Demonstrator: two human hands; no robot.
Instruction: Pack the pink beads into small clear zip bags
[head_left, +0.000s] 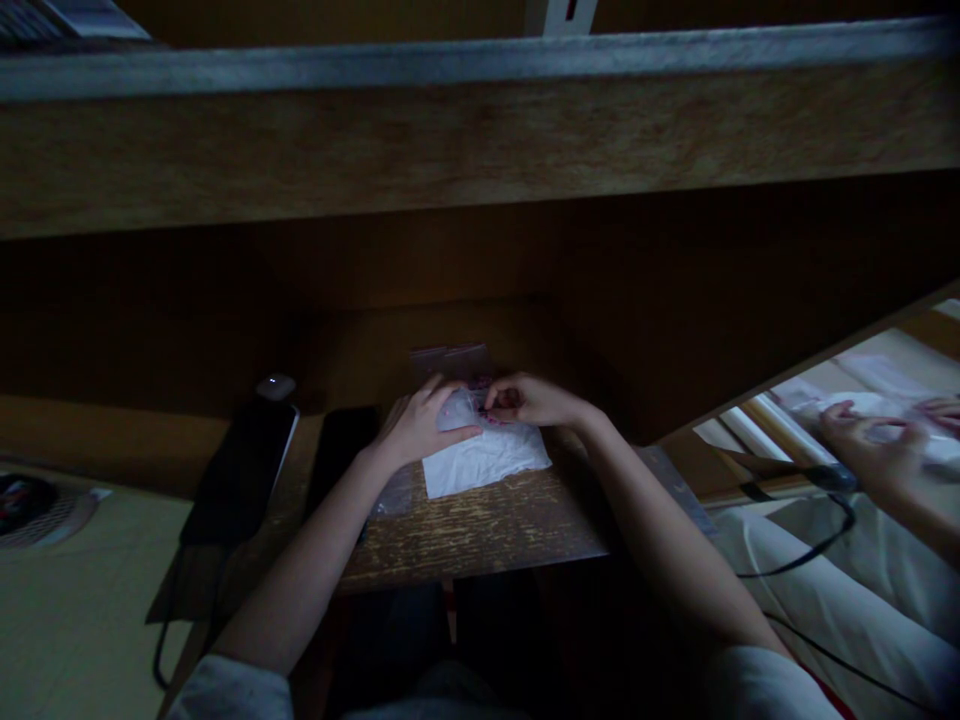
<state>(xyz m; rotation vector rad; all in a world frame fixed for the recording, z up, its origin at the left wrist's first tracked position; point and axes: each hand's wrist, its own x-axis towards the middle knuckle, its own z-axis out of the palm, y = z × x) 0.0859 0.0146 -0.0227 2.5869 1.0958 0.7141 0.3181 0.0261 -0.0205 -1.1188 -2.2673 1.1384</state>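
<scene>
On a worn wooden board (480, 530) in front of me lies a white sheet of tissue or cloth (487, 460). My left hand (420, 425) rests on its far left corner, fingers curled and pinching at a small clear plastic bag (456, 408). My right hand (529, 400) meets it from the right, fingertips pinched together on the same small bag, which holds tiny pinkish bits I cannot make out. Behind the hands lies another clear zip bag (450, 358). The scene is dim.
Two dark phones (244, 465) (341, 450) lie left of my hands, with a small white device (275, 386) behind them. A wooden beam (480, 140) overhangs. At the right, another person's hands (862, 440) work on a light surface; a black cable (810, 545) runs there.
</scene>
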